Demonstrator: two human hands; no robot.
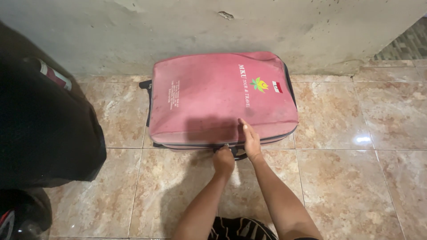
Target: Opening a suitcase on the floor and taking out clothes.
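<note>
A pink soft suitcase [222,98] is laid flat at frame centre against the wall [178,31], long axis running left to right; the left hand [223,161] is closed on its zipper pull [226,146]; the right hand [251,140] is pressed open on the lid's lower edge.

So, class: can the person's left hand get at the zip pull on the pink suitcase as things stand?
Probably yes. The left hand is already at the zip pull on the suitcase near edge, nothing lying between; the right hand rests flat beside it, not across it. Whether the grip is closed cannot be told.
</note>
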